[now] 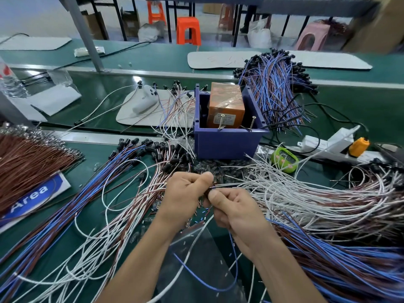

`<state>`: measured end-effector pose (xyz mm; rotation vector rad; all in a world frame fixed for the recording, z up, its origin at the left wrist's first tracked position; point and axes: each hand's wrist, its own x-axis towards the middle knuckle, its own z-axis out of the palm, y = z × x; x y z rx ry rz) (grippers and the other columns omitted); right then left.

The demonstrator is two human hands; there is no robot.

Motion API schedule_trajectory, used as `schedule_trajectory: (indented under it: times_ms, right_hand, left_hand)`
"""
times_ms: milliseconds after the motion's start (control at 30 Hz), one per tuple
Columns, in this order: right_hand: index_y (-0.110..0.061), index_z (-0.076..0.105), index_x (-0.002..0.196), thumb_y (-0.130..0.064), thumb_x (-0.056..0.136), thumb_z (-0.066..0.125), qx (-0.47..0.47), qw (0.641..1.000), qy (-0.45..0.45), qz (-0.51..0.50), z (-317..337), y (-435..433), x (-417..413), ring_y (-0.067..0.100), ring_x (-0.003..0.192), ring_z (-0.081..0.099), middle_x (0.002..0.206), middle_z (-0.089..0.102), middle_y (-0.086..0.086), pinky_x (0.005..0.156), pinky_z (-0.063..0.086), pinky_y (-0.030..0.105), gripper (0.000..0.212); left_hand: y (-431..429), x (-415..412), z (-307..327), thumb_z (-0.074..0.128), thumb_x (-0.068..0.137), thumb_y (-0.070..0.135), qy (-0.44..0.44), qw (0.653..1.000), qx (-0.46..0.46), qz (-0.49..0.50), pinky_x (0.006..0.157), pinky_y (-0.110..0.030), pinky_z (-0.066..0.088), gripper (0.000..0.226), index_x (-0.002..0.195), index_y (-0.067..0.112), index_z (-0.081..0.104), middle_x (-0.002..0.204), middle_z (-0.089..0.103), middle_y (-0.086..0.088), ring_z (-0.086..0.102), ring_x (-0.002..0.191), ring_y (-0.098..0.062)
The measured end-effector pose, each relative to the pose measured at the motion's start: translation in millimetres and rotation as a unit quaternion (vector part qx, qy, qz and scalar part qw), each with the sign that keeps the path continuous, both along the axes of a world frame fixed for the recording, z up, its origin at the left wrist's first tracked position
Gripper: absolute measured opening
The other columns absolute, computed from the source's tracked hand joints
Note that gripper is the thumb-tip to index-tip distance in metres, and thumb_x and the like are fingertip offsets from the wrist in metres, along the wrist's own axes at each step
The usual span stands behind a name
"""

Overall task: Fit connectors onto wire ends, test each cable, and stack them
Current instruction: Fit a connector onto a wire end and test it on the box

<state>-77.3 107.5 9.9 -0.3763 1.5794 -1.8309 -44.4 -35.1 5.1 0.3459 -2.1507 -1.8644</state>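
Either side of the fingers: wire heaps (pixel 328 193), fanned within reach. Beyond them: blue bin (pixel 227 145), orange box (pixel 225 106) inside. At the fingertips: left hand (pixel 185 193) and right hand (pixel 236 213) pinch a wire end (pixel 215 187), probably seating a connector, itself hidden.

Green bench (pixel 91 149): wire bundles (pixel 328 193), blue bin (pixel 227 143), timer (pixel 284 159).

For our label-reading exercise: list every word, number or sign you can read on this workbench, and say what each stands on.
"Area": white letters on the blue-and-white sign at the bench's left.
Label on the orange box in the blue bin: too small to read.
Display of the green timer: blurred, unreadable.
Red marks on the white mat: not legible.
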Motion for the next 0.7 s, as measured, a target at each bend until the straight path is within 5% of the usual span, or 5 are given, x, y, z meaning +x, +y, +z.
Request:
schedule_trajectory:
  times_ms: [100, 200, 333, 500, 700]
  right_hand:
    - [-0.012, 0.069, 0.068, -0.012, 0.104, 0.054, -0.008, 1.0, 0.007, -0.018, 2.4, -5.6, 0.5, 0.008, 0.045, 0.022, 0.048, 0.032, -0.005, 0.046, 0.021, 0.019, 0.038]
    - [-0.012, 0.07, 0.067, -0.011, 0.103, 0.054, -0.008, 0.999, 0.012, -0.03, 0.6, -7.6, 1.4, 0.008, 0.046, 0.024, 0.049, 0.034, -0.004, 0.046, 0.023, 0.017, 0.04]
    - [-0.016, 0.072, 0.067, -0.017, 0.104, 0.056, 0.03, 0.999, 0.015, -0.013, -5.5, -1.8, 0.8, 0.006, 0.045, 0.023, 0.049, 0.035, -0.01, 0.046, 0.021, 0.018, 0.04]
    - [-0.016, 0.072, 0.067, -0.019, 0.102, 0.057, 0.012, 0.999, -0.032, -0.007, -10.6, 1.1, 3.8, 0.006, 0.045, 0.021, 0.049, 0.03, -0.009, 0.047, 0.018, 0.02, 0.039]
    - [-0.015, 0.071, 0.066, -0.015, 0.104, 0.056, 0.024, 1.0, 0.016, -0.007, 0.4, -2.1, 2.2, 0.007, 0.045, 0.025, 0.048, 0.034, -0.007, 0.047, 0.024, 0.019, 0.04]
  left_hand:
    - [12.6, -2.8, -4.7, 0.056, 0.102, 0.018, -0.037, 0.966, 0.255, 0.016, 0.045, -0.024, 0.033, 0.052, 0.05, 0.018, 0.051, 0.045, 0.043, -0.001, 0.038, 0.041, -0.012]
    - [15.0, -5.3, -4.0, 0.055, 0.102, 0.017, -0.056, 0.95, 0.306, 0.029, 0.04, -0.021, 0.032, 0.045, 0.058, 0.012, 0.046, 0.044, 0.039, -0.001, 0.036, 0.038, -0.011]
    - [1.8, 0.6, -2.1, 0.06, 0.103, 0.025, -0.037, 0.999, -0.01, 0.008, 0.049, -0.025, 0.032, 0.058, 0.046, 0.017, 0.054, 0.042, 0.05, 0.001, 0.041, 0.041, -0.013]
    - [-6.0, 4.8, -1.1, 0.06, 0.097, 0.036, 0.026, 0.966, -0.256, 0.019, 0.045, -0.008, 0.03, 0.049, 0.049, 0.026, 0.057, 0.043, 0.054, 0.01, 0.045, 0.039, -0.003]
    - [3.8, 0.3, -9.7, 0.059, 0.098, 0.023, -0.062, 0.961, 0.268, -0.034, 0.046, -0.024, 0.04, 0.047, 0.052, 0.016, 0.056, 0.045, 0.048, -0.002, 0.044, 0.041, -0.012]
